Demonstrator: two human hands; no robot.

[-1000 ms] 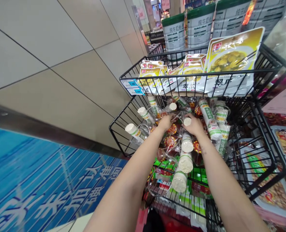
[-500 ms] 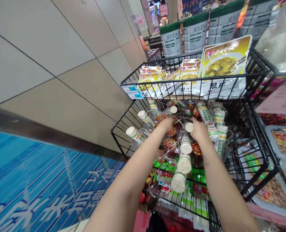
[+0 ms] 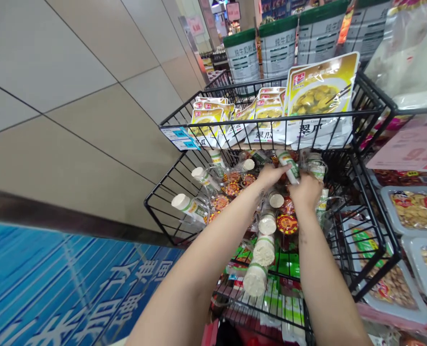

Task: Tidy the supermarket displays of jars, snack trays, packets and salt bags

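A rolled pack of dried noodles (image 3: 288, 166) with a green and white label lies slanted at the back of the lower wire basket. My left hand (image 3: 272, 176) reaches across to its left side, fingers closed against the wrapper. Around its lower end is my right hand (image 3: 307, 191), which hides that part. More noodle packs (image 3: 256, 279) with round white ends stick out in a row below my hands. To the left lie other noodle packs (image 3: 190, 206) and round red and yellow packages (image 3: 287, 223) in clear wrapping.
Above the hands, the upper wire basket (image 3: 267, 117) holds yellow and white pouches (image 3: 321, 96). Green-lidded tubs (image 3: 242, 55) stand behind it. A tiled wall (image 3: 101, 115) rises close on the left. Plastic trays of packaged snacks (image 3: 415, 206) sit at the right.
My left hand has moved right, from among the round packages to the slanted noodle pack. My right hand has shifted onto that pack's lower end. The view has swung slightly right.
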